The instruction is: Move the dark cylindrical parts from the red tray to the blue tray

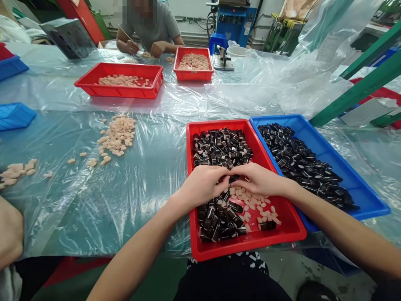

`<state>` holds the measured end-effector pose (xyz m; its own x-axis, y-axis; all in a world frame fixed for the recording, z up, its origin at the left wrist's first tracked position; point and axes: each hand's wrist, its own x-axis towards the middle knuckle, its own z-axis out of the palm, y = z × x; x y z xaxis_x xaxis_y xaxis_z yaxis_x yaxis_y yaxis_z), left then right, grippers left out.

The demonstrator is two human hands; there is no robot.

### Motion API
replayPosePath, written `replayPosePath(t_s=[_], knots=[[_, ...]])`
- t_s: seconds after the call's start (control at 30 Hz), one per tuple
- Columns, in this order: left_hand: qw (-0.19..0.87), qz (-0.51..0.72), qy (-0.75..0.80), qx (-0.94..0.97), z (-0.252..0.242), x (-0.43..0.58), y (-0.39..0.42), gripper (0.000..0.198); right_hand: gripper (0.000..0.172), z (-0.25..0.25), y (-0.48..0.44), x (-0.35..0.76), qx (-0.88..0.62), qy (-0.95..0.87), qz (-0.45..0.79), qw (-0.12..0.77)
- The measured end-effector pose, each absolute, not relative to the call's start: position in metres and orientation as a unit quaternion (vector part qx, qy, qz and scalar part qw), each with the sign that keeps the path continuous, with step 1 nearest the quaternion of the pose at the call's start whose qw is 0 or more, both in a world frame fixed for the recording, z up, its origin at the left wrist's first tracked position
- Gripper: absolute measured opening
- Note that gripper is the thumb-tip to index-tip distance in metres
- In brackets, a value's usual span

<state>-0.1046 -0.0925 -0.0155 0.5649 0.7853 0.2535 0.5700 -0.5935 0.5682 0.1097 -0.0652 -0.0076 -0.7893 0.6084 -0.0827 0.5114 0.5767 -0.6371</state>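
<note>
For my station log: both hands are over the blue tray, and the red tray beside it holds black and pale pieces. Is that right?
Not quite: the head view shows the left hand and right hand over the red tray, not the blue tray beside it. The rest stands.
</note>
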Motion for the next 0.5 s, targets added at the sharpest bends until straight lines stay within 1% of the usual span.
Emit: replayPosePath(t_s=[0.1,0.23,0.33,0.5], knots=[[0.275,0.301,0.402,0.820,-0.012,-0.107,-0.091,0.016,0.024,-0.008,-0.066,0.110,-0.311,-0.891,0.311,0.111],[0.361,0.331,0.397,0.776,-0.006,-0.109,-0.089,0.018,0.029,-0.008,-0.068,0.111,-0.301,-0.919,0.219,0.130],[0.388,0.332,0.396,0.763,-0.004,-0.110,-0.089,0.017,0.031,-0.007,-0.070,0.112,-0.283,-0.938,0.159,0.124],[0.414,0.328,0.402,0.748,-0.005,-0.109,-0.089,0.012,0.027,-0.004,-0.073,0.111,-0.263,-0.955,0.084,0.106]])
